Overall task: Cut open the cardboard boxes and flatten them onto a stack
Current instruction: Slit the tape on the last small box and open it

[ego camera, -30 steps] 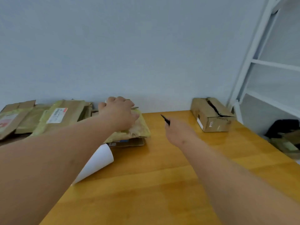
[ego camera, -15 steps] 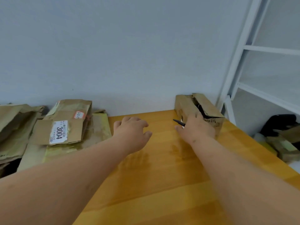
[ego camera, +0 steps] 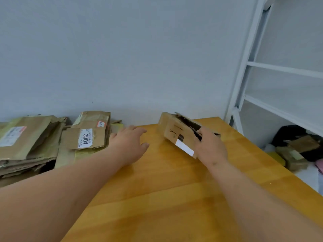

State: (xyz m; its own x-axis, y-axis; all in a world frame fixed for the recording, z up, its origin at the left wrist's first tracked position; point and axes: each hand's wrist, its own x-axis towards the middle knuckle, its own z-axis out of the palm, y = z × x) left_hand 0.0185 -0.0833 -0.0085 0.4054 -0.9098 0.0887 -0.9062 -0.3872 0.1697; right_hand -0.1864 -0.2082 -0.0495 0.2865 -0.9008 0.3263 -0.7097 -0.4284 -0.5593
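Single head view, worn, wide-angle. Looks forward and down across the table [ego camera: 166,198] toward its far edge and the wall [ego camera: 122,58] behind. Both forearms enter from the bottom edge, close to the lens. Shelf frame [ego camera: 244,67] stands beyond the table's right edge.

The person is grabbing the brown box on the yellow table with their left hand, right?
Not quite: the head view shows the right hand gripping the brown box on the yellow table. The left hand hovers open, apart from it.
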